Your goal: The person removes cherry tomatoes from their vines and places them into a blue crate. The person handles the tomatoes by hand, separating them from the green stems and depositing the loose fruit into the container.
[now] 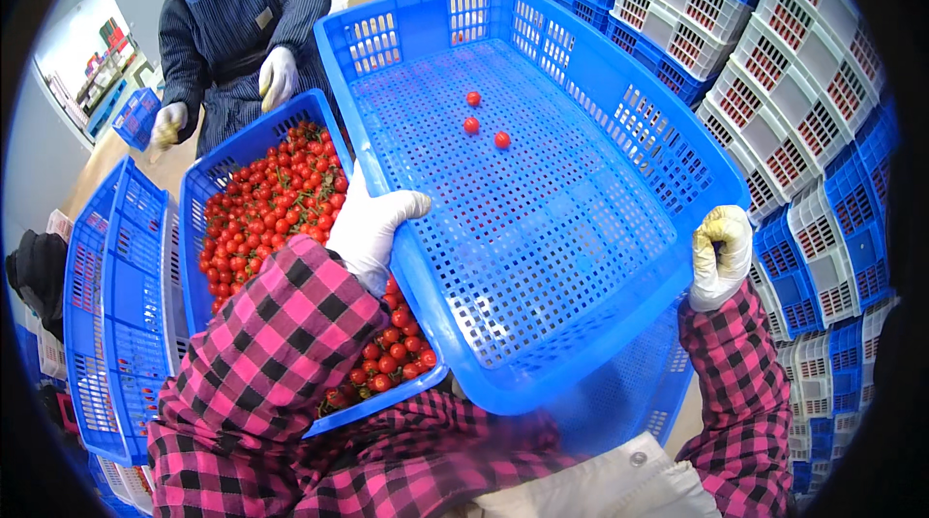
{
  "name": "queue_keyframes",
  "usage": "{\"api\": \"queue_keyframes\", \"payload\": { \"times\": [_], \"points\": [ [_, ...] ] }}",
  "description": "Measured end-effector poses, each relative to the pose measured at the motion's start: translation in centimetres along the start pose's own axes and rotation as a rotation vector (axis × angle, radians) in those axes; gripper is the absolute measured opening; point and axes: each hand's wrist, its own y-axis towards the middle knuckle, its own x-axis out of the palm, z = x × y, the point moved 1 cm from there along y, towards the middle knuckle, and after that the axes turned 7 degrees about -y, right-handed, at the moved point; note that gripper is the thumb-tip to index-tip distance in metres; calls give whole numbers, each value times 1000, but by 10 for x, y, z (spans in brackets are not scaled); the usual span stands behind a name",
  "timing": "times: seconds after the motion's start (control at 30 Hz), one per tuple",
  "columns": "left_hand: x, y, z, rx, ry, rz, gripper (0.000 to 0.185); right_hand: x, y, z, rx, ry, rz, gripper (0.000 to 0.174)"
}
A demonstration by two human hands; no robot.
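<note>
A large blue perforated plastic crate sits slantwise before me, with three loose cherry tomatoes on its floor. My left hand, in a white glove, grips the crate's left rim, thumb over the top edge. At the right corner is my right hand, in a yellow-stained white glove. Its fingers are curled beside the rim; whether they hold it is unclear. Under my left forearm stands another blue crate, full of red cherry tomatoes with green stems. The large crate overlaps its right side.
Across from me stands a person in striped clothing and white gloves. Stacked blue and white crates rise along the right. More blue crates stand at left, near a person's dark hat. A blue crate lies below the large one.
</note>
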Motion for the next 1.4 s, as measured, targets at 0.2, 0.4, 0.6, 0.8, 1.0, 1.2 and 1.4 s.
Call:
{"api": "queue_keyframes", "payload": {
  "times": [0.2,0.4,0.6,0.8,1.0,1.2,1.4],
  "points": [
    [-16,43,-3,39,28,-59,54,38,27,27,-70,22,8,6],
    [-38,128,9,-192,23,37,48,102,70,71,18,23,-26,7],
    [-55,166,18,-223,88,178,53,143,86,89,111,67,14,8],
    [-59,204,-6,53,367,37,44,150,93,113,136,2,-74,11],
    [-71,205,-16,-103,206,245,49,149,84,111,73,24,-11,11],
    [-52,191,-7,-33,343,367,41,151,85,113,43,50,58,13],
    [-46,94,2,102,316,179,47,177,73,169,6,-175,14,18]
  ]
}}
